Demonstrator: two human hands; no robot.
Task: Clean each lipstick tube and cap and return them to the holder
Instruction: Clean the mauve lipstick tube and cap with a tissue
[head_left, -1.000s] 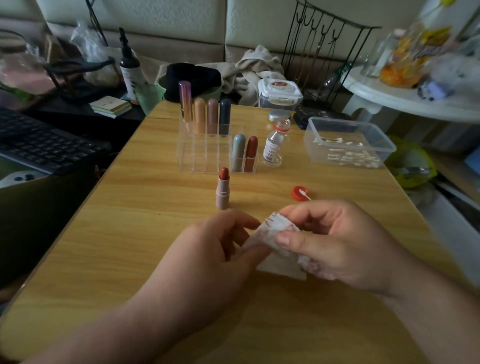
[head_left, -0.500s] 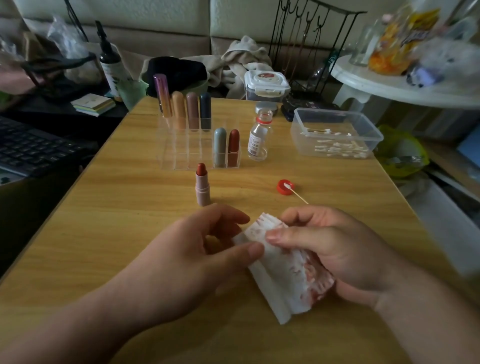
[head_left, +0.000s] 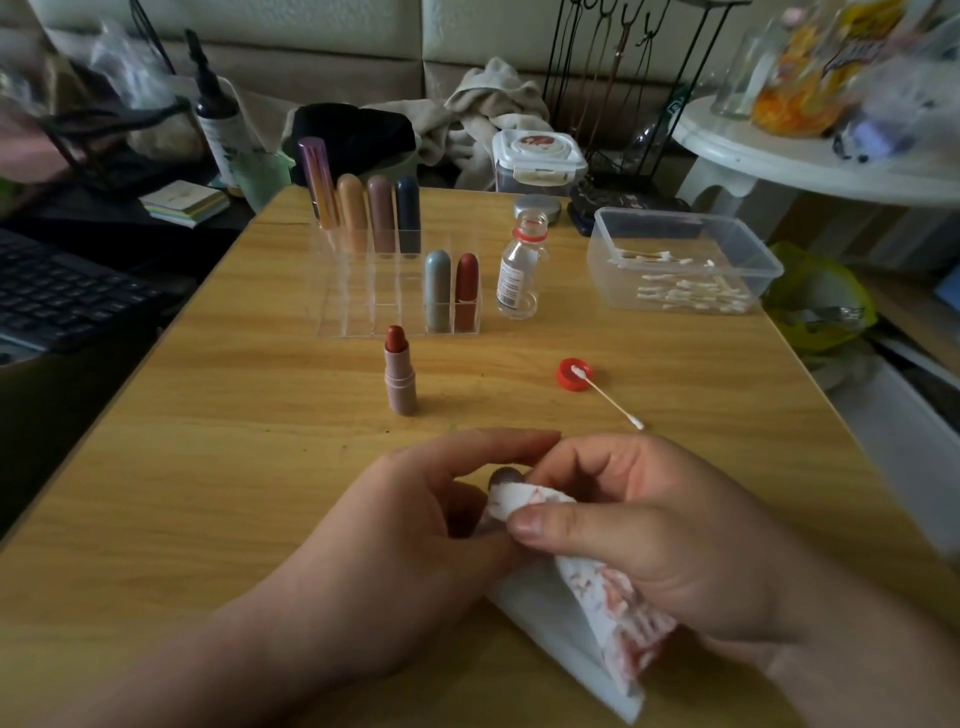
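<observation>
Uncovered since before, the cap (head_left: 505, 475) is gripped by the left hand (head_left: 405, 535), nearer than the lipstick tube (head_left: 400, 374); the tissue (head_left: 571, 623) is pinched against it by the right hand (head_left: 665, 530).

Single head-worn view, wide-angle, looking forward and down over the counter (head_left: 208, 467); hands (head_left: 519, 530) close below, clutter beyond the far edge.

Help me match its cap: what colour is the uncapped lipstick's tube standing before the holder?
The lipstick tube is pale dusty pink; head view shows it.
</observation>
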